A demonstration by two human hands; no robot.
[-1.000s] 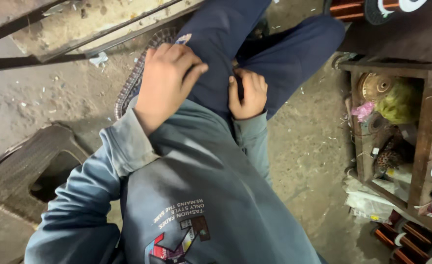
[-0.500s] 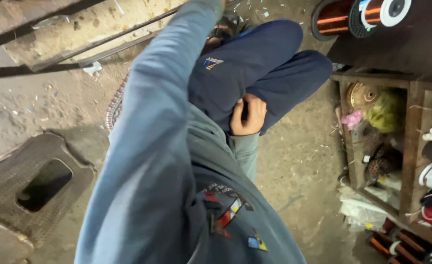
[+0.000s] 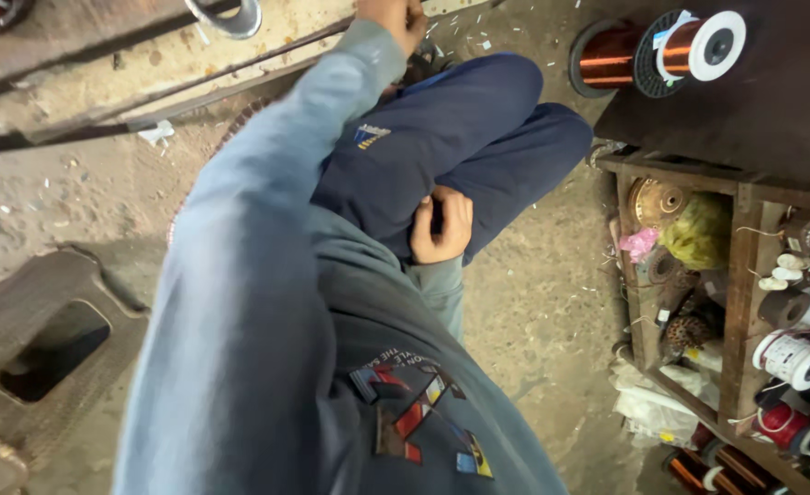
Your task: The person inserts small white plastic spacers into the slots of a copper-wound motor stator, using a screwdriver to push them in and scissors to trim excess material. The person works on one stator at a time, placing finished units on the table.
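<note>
Left hand reaches up and forward to the top frame edge, grip cut off there, can't tell whether it holds anything. Nearest thing is a metal ring, to its left on the floor beside a long rod running left-right. Right hand rests curled on the dark blue trousers, grip narrow around a small dark object, unclear. Copper wire spool with white flange upper right; white-labelled reels in the wooden shelf.

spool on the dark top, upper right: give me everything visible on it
The copper wire spool lies on its side on the dark worktop at upper right. Glossy reddish-copper windings, a black flange in the middle, a white end flange with a dark bore facing right. A pale tape scrap sticks to it. Neither hand touches it.
</note>
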